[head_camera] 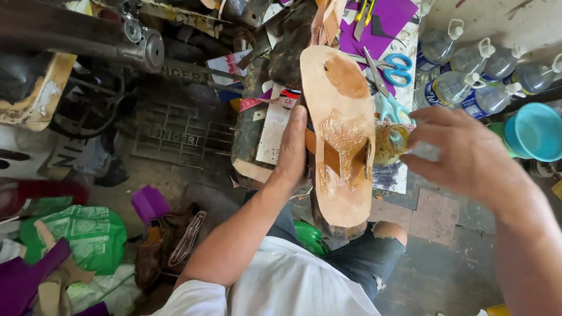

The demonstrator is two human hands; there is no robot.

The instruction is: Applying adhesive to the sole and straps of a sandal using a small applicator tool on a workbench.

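Cluttered floor (451,269); sole (339,134) between hands.

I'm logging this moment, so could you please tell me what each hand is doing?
Left hand: closed, holding the sandal sole.
Right hand: fingers at a small glue jar; grip unclear.

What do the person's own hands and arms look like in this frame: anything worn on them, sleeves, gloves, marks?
Both hands, the left hand and right hand, are bare: no gloves, rings or watch show. Both forearms are bare too. A short white sleeve covers the left upper arm; the right arm leaves the frame before any sleeve shows.
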